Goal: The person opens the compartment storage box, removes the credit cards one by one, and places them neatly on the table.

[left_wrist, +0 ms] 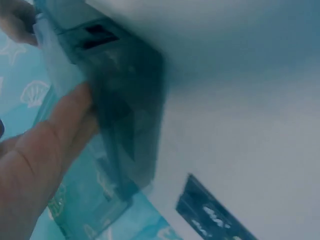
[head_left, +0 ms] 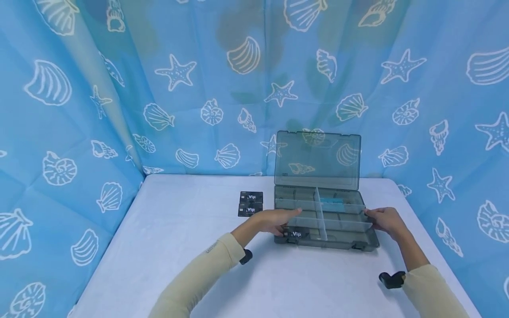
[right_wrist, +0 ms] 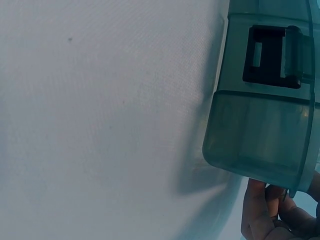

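A grey see-through compartment box (head_left: 326,242) stands with its lid (head_left: 318,161) raised, its tray split by clear dividers (head_left: 321,216). My left hand (head_left: 274,220) reaches over the box's left rim, one finger stretched out above a divider; in the left wrist view its fingers (left_wrist: 72,112) pass behind the side wall. Beside its lower fingers, a black Vip card (head_left: 296,233) lies in the front left compartment. My right hand (head_left: 387,218) grips the right wall of the box, and curled fingers (right_wrist: 257,212) show below the edge in the right wrist view.
Two more black Vip cards (head_left: 250,203) lie on the white table (head_left: 179,221), left of the box. A light-blue piece (head_left: 332,204) sits in a back right compartment. Blue curtains (head_left: 207,88) with shell prints hang behind and on both sides.
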A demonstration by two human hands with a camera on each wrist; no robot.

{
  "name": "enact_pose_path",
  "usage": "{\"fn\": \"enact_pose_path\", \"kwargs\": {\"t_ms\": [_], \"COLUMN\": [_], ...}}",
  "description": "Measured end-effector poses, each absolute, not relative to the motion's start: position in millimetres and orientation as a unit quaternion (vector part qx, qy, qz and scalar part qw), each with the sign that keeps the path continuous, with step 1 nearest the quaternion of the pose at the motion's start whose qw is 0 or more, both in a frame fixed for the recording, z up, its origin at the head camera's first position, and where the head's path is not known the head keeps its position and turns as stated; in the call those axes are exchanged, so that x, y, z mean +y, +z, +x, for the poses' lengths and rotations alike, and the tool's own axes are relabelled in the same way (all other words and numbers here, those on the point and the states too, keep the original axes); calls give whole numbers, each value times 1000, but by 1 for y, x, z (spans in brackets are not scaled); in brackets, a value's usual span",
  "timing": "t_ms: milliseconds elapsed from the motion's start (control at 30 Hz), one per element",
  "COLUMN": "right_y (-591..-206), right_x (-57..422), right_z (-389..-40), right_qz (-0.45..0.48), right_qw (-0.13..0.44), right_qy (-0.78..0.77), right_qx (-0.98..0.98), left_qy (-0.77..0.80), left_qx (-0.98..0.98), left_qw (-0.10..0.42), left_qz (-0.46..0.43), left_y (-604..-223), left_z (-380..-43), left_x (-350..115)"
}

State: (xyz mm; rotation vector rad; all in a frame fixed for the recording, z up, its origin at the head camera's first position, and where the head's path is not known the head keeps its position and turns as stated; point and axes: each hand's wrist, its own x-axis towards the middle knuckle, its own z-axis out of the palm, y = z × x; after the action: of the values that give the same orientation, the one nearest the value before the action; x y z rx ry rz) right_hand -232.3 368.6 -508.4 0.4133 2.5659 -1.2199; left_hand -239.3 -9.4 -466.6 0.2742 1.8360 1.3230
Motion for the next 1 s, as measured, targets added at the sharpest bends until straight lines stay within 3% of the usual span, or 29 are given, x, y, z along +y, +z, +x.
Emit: {"fn": "enact_pose_path", "kwargs": {"t_ms": [133, 333, 833, 1000], "right_y": [-512, -514, -510, -508], "right_x": [371, 373, 382, 383], "right_z": [-230, -232, -248, -247], "right_qz": [157, 145, 184, 191], "right_qw": [131, 132, 186, 190], "right_qy": [-417, -426, -536, -547], "right_qx": [886, 883, 803, 792], "left_qy": [529, 598, 684, 680], "left_qx": [707, 652, 614, 622], "left_qw": [458, 462, 395, 388], "left_qz": [106, 60, -18, 9], "left_y": [-467, -470, -479, -485], "left_z": [-238, -236, -231, -231], "left_x": [1, 7, 2, 1]}}
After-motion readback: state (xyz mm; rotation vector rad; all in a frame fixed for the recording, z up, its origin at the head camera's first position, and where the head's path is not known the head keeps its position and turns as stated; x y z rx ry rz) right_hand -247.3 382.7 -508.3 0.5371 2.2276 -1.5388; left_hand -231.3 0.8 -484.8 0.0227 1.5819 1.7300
